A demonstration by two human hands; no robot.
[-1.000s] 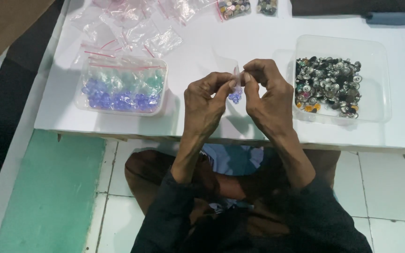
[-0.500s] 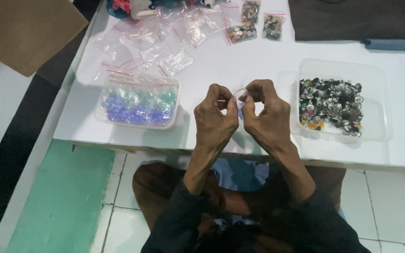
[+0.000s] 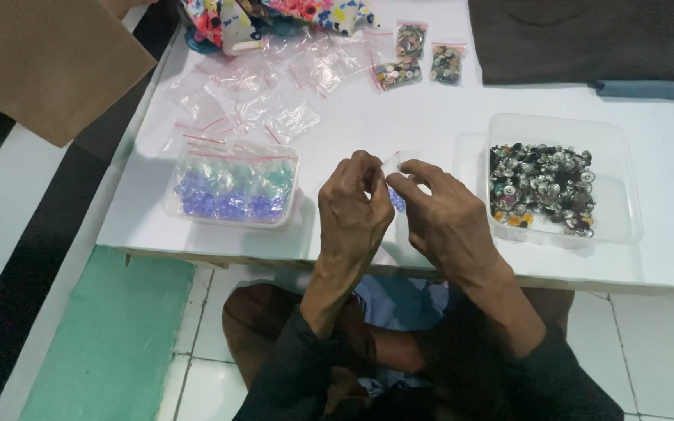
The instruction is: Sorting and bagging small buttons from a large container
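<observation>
Pinching a small clear bag above the table's near edge

Sitting cross-legged at the low white table (image 3: 431,117), the person raises both hands just over its near edge. The left hand (image 3: 352,214) and right hand (image 3: 442,222) meet fingertip to fingertip, pinched narrow on a small clear bag (image 3: 396,195) with bluish bits inside; held up like this, its mouth seems easier to work. The bag hangs between the thumbs and forefingers, off the tabletop. At the left edge sits a clear tub of blue and green beads (image 3: 232,191); toward the right edge, a clear tray of metallic buttons (image 3: 544,187). Farther back lie empty zip bags (image 3: 274,86), two filled bags (image 3: 423,58), and dark cloth (image 3: 587,39) at the far right corner.
</observation>
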